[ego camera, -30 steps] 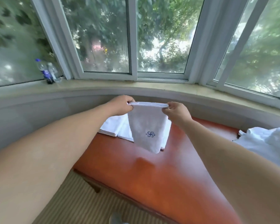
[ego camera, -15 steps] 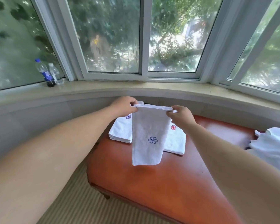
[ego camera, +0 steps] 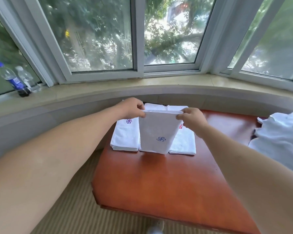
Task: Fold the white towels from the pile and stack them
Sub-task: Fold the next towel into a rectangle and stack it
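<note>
Under my hands I see the red-brown table (ego camera: 159,183), and off beyond my right hand (ego camera: 192,119) the loose pile of white towels (ego camera: 281,142) waits at the table's edge. Just below and behind my hands sit two folded stacks side by side, the left stack (ego camera: 124,137) and the right stack (ego camera: 184,142). Between my hands hangs the folded towel (ego camera: 156,132), its top edge pinched at one corner by my left hand (ego camera: 131,108) and at the other by the right, thumb and fingers curled tight on the cloth; its lower end appears to brush the seam between the stacks.

My worry is placement: it hangs over the gap (neither stack plainly under it), so lowering it here could straddle both and tip. A loosened pinch could let the layers slide apart.
</note>
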Demonstrator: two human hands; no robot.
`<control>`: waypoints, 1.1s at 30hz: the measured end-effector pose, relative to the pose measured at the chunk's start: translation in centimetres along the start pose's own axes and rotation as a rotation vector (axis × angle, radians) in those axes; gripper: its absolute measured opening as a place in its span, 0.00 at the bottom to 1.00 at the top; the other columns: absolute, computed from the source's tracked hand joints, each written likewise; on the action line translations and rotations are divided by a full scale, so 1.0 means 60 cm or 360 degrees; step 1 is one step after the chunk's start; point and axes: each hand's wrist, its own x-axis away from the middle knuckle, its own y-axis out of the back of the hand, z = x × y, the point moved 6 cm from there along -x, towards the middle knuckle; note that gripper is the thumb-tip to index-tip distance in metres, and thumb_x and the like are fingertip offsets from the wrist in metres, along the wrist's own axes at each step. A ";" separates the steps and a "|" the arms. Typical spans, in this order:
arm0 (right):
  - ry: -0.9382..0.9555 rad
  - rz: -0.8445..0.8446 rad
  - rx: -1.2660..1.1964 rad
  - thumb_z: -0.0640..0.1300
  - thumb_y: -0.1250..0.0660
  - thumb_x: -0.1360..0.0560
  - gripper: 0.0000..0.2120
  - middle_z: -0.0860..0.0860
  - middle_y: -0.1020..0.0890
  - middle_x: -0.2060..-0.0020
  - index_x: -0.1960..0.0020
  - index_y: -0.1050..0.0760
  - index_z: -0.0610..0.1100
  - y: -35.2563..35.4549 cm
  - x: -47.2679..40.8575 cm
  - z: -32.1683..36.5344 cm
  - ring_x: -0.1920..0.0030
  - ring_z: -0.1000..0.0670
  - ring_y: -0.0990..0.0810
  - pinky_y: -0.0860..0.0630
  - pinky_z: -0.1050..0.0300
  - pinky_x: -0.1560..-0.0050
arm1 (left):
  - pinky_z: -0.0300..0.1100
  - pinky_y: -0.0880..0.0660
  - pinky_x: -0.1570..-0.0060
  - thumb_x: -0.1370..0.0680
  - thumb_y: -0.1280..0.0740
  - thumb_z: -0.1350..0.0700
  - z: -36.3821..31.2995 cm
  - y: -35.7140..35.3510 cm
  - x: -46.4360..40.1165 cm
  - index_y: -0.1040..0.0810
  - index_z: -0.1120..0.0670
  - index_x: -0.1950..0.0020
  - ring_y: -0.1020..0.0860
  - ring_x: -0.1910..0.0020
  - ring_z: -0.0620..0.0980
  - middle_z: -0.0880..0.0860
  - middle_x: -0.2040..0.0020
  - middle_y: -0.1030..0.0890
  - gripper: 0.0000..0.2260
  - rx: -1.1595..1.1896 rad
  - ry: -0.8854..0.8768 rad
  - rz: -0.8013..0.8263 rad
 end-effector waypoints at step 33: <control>-0.0478 0.0160 -0.0111 0.50 0.35 0.22 0.13 0.47 0.21 0.61 0.50 0.22 0.40 -0.275 -0.675 -0.303 0.61 0.48 0.24 0.29 0.53 0.59 | 0.48 0.28 0.62 0.19 0.36 0.52 0.345 -0.250 -0.693 0.25 0.50 0.47 0.24 0.58 0.52 0.52 0.54 0.22 0.03 0.0296 0.0473 0.0027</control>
